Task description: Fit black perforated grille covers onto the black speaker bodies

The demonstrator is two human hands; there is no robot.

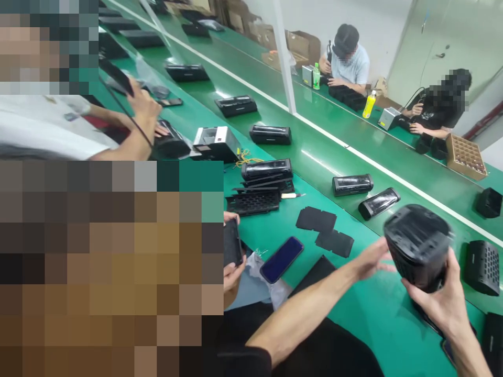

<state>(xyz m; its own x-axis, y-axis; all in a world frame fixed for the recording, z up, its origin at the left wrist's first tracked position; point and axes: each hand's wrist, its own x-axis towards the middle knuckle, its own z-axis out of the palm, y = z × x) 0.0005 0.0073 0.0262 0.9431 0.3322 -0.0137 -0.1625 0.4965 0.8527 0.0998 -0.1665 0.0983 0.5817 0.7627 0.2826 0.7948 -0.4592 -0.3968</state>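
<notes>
R hand (450, 301) grips blk plastic housing (418, 238) low down, just R of open L hand (371, 260); L contact unclear. Prob. stiff, lightish, slick: hold by both sides.

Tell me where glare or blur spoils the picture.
Head view: the held unit looks slightly soft, probably motion blur; head view: white glare streaks the belt and shines on the small black units lying there; head view: coarse pixelation hides much of the left side.
</notes>
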